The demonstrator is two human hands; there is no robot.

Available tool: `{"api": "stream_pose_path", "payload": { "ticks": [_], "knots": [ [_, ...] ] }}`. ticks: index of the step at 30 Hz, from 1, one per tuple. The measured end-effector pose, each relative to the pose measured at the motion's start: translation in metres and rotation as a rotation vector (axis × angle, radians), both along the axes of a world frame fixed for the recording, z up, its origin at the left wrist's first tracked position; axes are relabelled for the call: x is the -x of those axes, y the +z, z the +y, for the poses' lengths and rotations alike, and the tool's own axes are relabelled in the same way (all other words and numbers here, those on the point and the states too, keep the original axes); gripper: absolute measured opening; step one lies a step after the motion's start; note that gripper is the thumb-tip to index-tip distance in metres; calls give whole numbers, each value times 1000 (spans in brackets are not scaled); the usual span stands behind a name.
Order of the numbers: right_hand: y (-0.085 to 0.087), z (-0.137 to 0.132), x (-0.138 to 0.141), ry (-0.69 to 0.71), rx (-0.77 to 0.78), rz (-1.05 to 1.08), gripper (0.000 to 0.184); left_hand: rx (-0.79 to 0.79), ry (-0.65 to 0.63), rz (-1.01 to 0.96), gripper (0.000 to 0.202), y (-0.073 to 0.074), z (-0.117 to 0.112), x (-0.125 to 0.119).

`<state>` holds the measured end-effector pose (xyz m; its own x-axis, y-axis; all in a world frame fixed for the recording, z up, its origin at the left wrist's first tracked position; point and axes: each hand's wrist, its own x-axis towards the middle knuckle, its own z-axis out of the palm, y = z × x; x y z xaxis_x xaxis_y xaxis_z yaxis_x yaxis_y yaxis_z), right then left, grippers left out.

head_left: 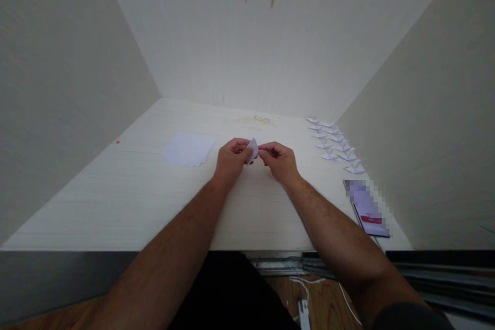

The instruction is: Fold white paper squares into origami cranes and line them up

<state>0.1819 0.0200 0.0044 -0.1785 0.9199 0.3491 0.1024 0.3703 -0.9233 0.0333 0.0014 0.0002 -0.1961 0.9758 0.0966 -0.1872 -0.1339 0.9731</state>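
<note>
— What is closest to us?
— Two bare arms (181, 240). They reach away from us, over the near edge of the table (116, 206).
— And the hands?
— The left hand (231, 161) and the right hand (279, 161) meet at the middle of the table, a little above it.
— Do they hold something?
— Yes, a small white paper (252, 149). It sits right between them. The fingers of both hands are closed on it. The left hand pinches its left side and the right hand pinches its right edge.
— Which way does the paper go?
— It stands on end. Its long side goes up and leans a bit to the right. The top pokes out above the fingers.
— Which hand is closer?
— Both touch it. The left one seems to cover more of it.
— What else is there?
— Flat sheets (188, 148) lie on the left, near the left hand. A row of folded bits (336, 144) lies far right. A phone (367, 209) lies near right, well apart from the hands.
</note>
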Motion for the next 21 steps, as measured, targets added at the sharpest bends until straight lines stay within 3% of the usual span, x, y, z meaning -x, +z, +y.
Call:
{"api": "stream_pose_path", "payload": {
  "ticks": [6,12,21],
  "knots": [
    [2,1,-1,-18,3,15,19,-33,-6,55,27,5,-2,3],
    [11,-1,-2,14,78,70,23,-40,-119,62,24,7,-4,3],
    [7,1,-5,84,101,23,26,-48,-70,41,22,4,-3,2]
  ]
}}
